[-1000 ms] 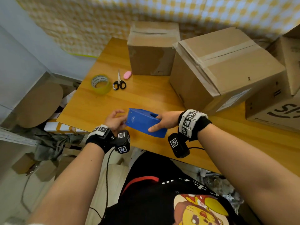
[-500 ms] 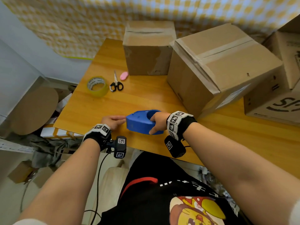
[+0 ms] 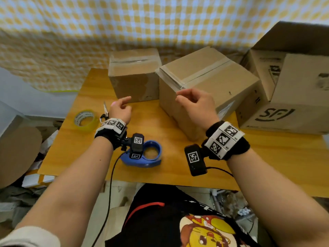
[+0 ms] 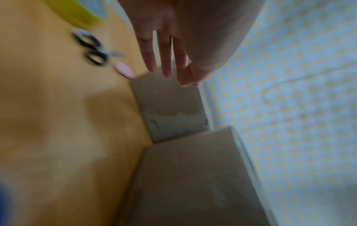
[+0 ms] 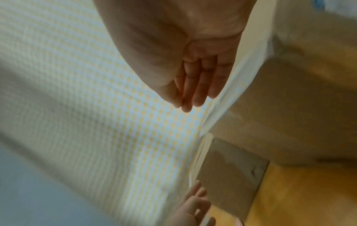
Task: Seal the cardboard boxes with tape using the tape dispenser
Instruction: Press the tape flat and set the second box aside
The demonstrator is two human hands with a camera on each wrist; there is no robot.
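Note:
The blue tape dispenser lies on the wooden table near its front edge, partly hidden behind my left wrist camera. Neither hand touches it. My left hand hovers above the table in front of the small taped box, empty; in the left wrist view the left hand shows fairly straight fingers. My right hand is raised in front of the middle box, near its front left top corner, loosely curled and empty. In the blurred right wrist view the right hand holds nothing.
A yellowish tape roll and scissors lie at the table's left, with a pink oval object beside the scissors. Large printed boxes stand at the right. A checked cloth hangs behind. Cardboard and clutter lie below the table's left edge.
Both hands have let go of the blue dispenser, which now lies on the table, and have risen toward the boxes. The head view has tilted up.

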